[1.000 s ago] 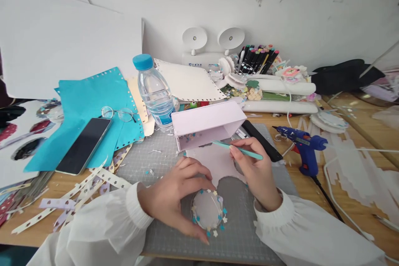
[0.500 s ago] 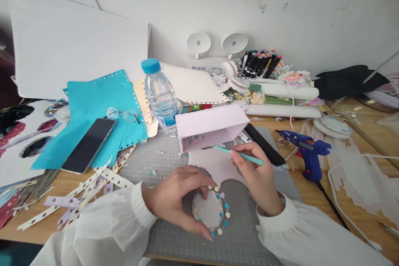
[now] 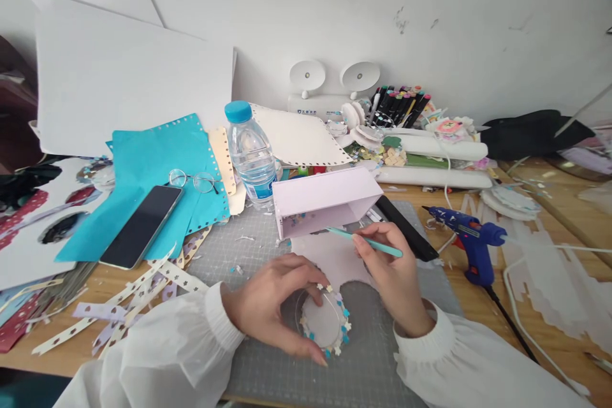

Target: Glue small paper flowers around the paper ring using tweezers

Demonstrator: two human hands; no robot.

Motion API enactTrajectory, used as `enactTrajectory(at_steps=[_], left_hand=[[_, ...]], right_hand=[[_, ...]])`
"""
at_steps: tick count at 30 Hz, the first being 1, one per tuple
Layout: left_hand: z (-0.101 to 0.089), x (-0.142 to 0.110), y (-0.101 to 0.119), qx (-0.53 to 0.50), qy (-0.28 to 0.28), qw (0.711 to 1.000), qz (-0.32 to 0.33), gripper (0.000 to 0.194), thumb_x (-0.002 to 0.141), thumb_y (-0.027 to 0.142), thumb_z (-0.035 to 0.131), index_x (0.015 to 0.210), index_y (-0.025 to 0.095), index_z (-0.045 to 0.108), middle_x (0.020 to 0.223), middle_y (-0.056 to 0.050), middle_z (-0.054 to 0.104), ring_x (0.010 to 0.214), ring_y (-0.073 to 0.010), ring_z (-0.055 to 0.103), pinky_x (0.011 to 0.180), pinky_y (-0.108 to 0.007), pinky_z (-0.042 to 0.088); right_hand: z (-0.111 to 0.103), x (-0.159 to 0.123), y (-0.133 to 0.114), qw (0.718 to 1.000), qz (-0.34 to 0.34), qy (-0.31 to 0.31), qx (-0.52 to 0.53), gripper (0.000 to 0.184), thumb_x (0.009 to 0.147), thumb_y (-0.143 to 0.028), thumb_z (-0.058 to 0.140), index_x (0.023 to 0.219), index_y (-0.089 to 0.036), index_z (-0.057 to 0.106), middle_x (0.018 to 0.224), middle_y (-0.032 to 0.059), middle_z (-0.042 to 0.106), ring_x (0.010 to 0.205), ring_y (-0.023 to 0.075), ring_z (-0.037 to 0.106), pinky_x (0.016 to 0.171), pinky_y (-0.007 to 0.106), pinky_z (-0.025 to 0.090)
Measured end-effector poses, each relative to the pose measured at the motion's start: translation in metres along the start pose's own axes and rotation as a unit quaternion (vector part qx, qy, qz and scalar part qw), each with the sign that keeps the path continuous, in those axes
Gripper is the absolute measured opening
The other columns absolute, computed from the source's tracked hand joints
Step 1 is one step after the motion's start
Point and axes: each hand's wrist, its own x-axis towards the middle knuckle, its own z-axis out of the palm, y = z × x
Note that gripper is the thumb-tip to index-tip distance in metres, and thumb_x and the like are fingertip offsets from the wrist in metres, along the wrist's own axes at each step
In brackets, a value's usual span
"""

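Note:
My left hand [image 3: 277, 303] curls around a small round translucent disc [image 3: 322, 325] rimmed with tiny blue and white paper flowers, lying on the grey cutting mat [image 3: 268, 255]. My right hand [image 3: 389, 268] pinches a thin teal stick [image 3: 366, 241] whose tip points into the open side of a pale pink paper box [image 3: 325, 199]. Small coloured bits lie inside the box. A pink sheet with a round hole [image 3: 335, 255] lies under both hands.
A water bottle [image 3: 251, 156], blue paper [image 3: 153, 172], phone [image 3: 142, 227] and glasses [image 3: 194, 180] lie left. A blue glue gun [image 3: 471, 236] with cable is right. Markers [image 3: 399, 102], white rolls and paper scraps line the back. Punched paper strips [image 3: 143, 287] lie front left.
The view has shifted slightly. My left hand has turned the flower-rimmed disc a little; my right hand keeps the teal stick at the box opening.

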Motion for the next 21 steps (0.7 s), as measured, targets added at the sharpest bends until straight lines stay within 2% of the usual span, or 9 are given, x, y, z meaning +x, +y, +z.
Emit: enactTrajectory(at_steps=[8, 15, 21], left_hand=[[0.002, 0.001, -0.002, 0.004, -0.015, 1.000, 0.010, 0.078, 0.053, 0.063, 0.079, 0.113, 0.020, 0.052, 0.084, -0.006, 0.071, 0.080, -0.0221, 0.064, 0.076, -0.031, 0.045], [0.001, 0.002, -0.001, 0.019, -0.028, 0.999, 0.027, 0.078, 0.054, 0.064, 0.078, 0.112, 0.019, 0.052, 0.087, -0.008, 0.070, 0.084, -0.0232, 0.064, 0.077, -0.032, 0.046], [-0.001, 0.001, 0.000, 0.021, -0.035, 0.999, 0.021, 0.076, 0.053, 0.064, 0.078, 0.109, 0.019, 0.052, 0.087, -0.007, 0.069, 0.083, -0.0226, 0.063, 0.078, -0.032, 0.045]], right_hand=[[0.001, 0.001, 0.006, 0.995, -0.084, -0.007, -0.051, 0.015, 0.080, -0.031, 0.067, 0.077, -0.021, 0.056, 0.082, 0.0045, 0.064, 0.082, 0.0191, 0.063, 0.072, 0.032, 0.052], [0.015, 0.019, 0.004, 0.964, -0.215, -0.050, -0.145, 0.007, 0.084, -0.020, 0.059, 0.078, -0.022, 0.056, 0.076, 0.0034, 0.064, 0.075, 0.0179, 0.063, 0.069, 0.031, 0.050], [0.028, 0.029, 0.015, 0.958, -0.217, -0.070, -0.176, 0.011, 0.085, -0.019, 0.055, 0.074, -0.022, 0.054, 0.070, 0.0015, 0.062, 0.069, 0.0174, 0.061, 0.066, 0.030, 0.048]])
